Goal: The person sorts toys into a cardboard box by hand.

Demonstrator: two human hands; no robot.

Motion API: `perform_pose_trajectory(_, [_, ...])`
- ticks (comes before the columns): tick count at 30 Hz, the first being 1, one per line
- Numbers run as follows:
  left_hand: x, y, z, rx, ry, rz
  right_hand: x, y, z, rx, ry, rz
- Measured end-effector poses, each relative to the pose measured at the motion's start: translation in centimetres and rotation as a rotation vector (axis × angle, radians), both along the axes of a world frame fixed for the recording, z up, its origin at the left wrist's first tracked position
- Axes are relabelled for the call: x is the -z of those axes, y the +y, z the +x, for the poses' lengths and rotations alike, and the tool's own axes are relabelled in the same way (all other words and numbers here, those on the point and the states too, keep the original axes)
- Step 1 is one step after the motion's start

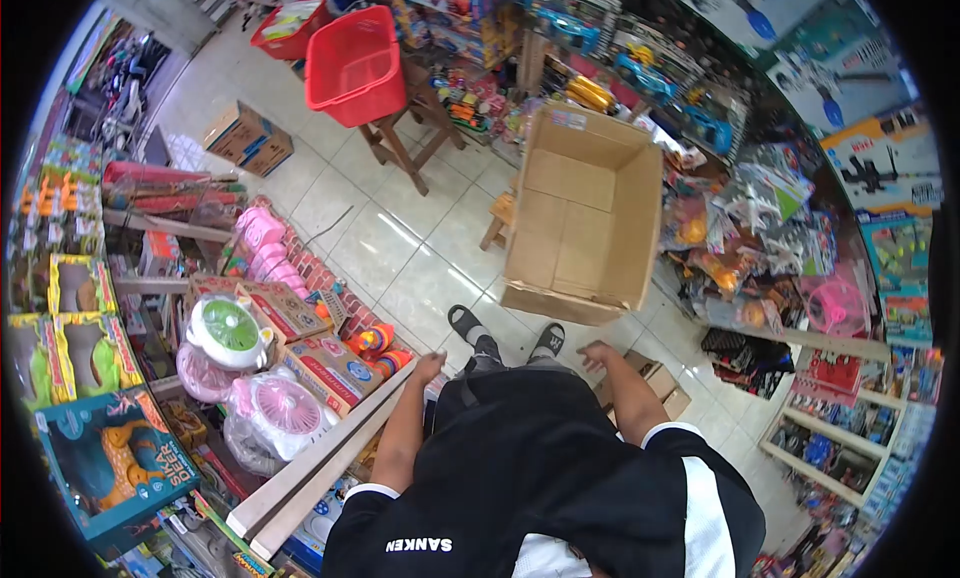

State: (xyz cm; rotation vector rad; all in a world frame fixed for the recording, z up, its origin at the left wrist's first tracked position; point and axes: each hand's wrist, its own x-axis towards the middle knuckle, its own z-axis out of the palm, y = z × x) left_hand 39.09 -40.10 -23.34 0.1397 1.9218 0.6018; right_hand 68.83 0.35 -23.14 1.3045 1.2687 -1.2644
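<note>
My left hand (430,366) hangs beside the end of a pale wooden rail (325,453), its fingers curled in and nothing visible in them. On the other side of my body, my right hand (597,355) is empty with its fingers apart. It hangs just below the near edge of a large cardboard box (575,213), without gripping it. The box is open at the top and shows a bare inside. Under its left side a small wooden stool (500,218) peeks out. My sandalled feet (465,323) stand on the tiles between the hands.
Shelves of packaged toys (740,218) line the right. At left lie boxed goods (330,368) and plastic-wrapped fans (280,413). A red basin (355,68) rests on a wooden stool (405,143) ahead, with a closed carton (248,140) on the tiled floor (365,228).
</note>
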Motion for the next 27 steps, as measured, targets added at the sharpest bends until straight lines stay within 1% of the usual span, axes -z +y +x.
perform_pose_trajectory(1, [1.1,-2.0,0.3,-0.024,-0.109,-0.043,-1.2,-0.3,-0.9,-0.125,-0.028,0.012])
perform_pose_trajectory(2, [0.4,-3.3,0.5,-0.047,-0.106,-0.040,-0.9,-0.6,-1.7,-0.149,-0.024,0.015])
perform_pose_trajectory(4, [-2.1,-5.3,0.8,-0.149,-0.201,-0.053,0.5,-0.9,-3.4,-0.338,0.008,0.113])
perform_pose_trajectory(5, [-2.4,-6.4,0.6,-0.175,-0.200,-0.051,0.7,-1.3,-5.0,-0.363,0.011,0.112])
perform_pose_trajectory(7, [-2.9,-8.4,0.2,-0.258,-0.193,-0.041,1.3,-2.5,-8.0,-0.317,0.003,0.130])
perform_pose_trajectory(8, [-2.3,-9.6,0.0,-0.282,-0.193,-0.041,1.0,-3.1,-10.3,-0.341,0.005,0.129])
perform_pose_trajectory(10, [-0.5,-12.0,-0.4,-0.170,-0.086,0.003,-0.5,-4.9,-15.3,-0.471,0.143,0.159])
perform_pose_trajectory(11, [-1.9,-11.7,-1.1,-0.249,-0.078,-0.045,1.5,-6.1,-16.3,-0.583,0.354,0.425])
perform_pose_trajectory(12, [-1.9,-11.9,-1.8,-0.268,-0.078,-0.043,3.7,-7.2,-17.0,-0.683,0.572,0.690])
perform_pose_trajectory(13, [-1.6,-12.4,-2.3,-0.344,-0.099,-0.063,3.3,-7.8,-18.8,-0.699,0.577,0.686])
perform_pose_trajectory(14, [-1.3,-12.7,-2.9,-0.417,-0.119,-0.082,2.6,-8.2,-21.7,-0.656,0.457,0.528])
perform_pose_trajectory(15, [-1.8,-12.5,-3.5,-0.429,-0.119,-0.079,1.8,-8.7,-24.3,-0.608,0.334,0.375])
perform_pose_trajectory(16, [-2.7,-12.0,-4.2,-0.527,-0.124,-0.051,1.0,-9.3,-26.2,-0.619,0.338,0.378])
perform_pose_trajectory(17, [-3.5,-11.5,-4.8,-0.626,-0.130,-0.022,0.2,-9.9,-27.9,-0.664,0.391,0.395])
perform_pose_trajectory(19, [-4.0,-11.0,-6.0,-0.648,-0.116,-0.020,-1.5,-10.3,-30.8,-0.721,0.444,0.411])
perform_pose_trajectory(21, [-3.9,-10.6,-6.7,-0.667,-0.101,-0.022,-2.1,-10.1,-33.3,-0.665,0.568,0.368])
perform_pose_trajectory(23, [-3.7,-10.4,-7.4,-0.637,-0.068,0.001,-1.7,-9.7,-35.2,-0.631,0.616,0.377])
perform_pose_trajectory(24, [-2.7,-10.8,-7.7,-0.635,-0.068,0.001,-1.4,-9.3,-36.1,-0.589,0.663,0.388])
perform_pose_trajectory(26, [2.1,-12.2,-8.2,-0.432,-0.036,-0.095,-1.9,-8.5,-37.7,-0.569,0.621,0.381])
perform_pose_trajectory(27, [5.3,-13.2,-8.0,-0.492,-0.023,-0.085,-2.2,-7.9,-38.6,-0.552,0.580,0.372])
